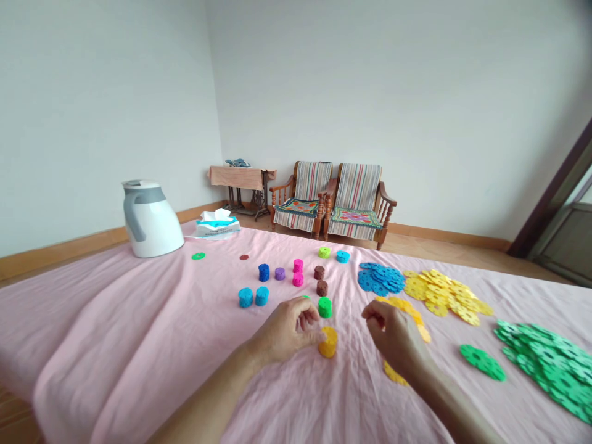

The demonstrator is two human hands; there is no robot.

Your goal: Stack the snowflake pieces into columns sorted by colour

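Observation:
A yellow stack of notched discs (328, 342) stands on the pink cloth in front of me. My left hand (289, 330) is beside it, with the thumb tip at the stack's upper left edge. Its fingers are loosely curled and apart from the thumb, with nothing seen between them. A bright green stack (325, 307) stands just behind the yellow one. To the right, my right hand (388, 327) is closed above the cloth, its fingertips pressed together; whatever they may hold is hidden. Loose orange-yellow discs (402, 305) lie behind and under it, partly covered.
Several short stacks, including blue ones (245, 298) and brown ones (322, 288), stand farther back. Loose piles of blue (380, 279), yellow (444, 293) and green discs (550, 364) lie right. A white jug (157, 225) and tissue pack (217, 225) stand back left.

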